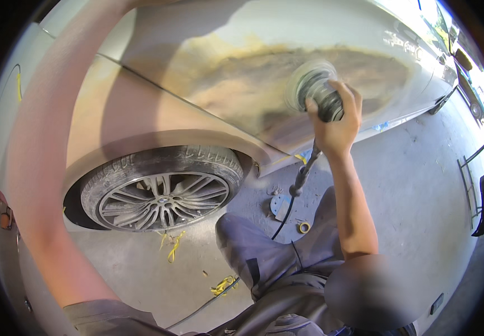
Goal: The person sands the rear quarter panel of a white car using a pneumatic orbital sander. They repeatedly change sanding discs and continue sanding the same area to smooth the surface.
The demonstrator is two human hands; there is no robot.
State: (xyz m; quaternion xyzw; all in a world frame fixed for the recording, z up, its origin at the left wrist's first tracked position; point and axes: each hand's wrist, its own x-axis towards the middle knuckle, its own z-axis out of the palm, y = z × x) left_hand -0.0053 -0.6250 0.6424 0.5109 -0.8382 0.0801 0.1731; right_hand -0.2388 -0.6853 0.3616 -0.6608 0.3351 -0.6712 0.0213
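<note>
Your left arm (45, 185) reaches out of view, its hand's grip impossible to tell, while your right hand (338, 120) wraps thumb and fingers around a power sander (327, 99) against the car's patchy door panel (236, 84); farther down, a blue disc (280, 206) and tape roll (308, 228) lie on the floor (415, 185)

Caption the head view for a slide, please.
The right hand holds a round sander against the car's patchy side, near a wheel.
</note>
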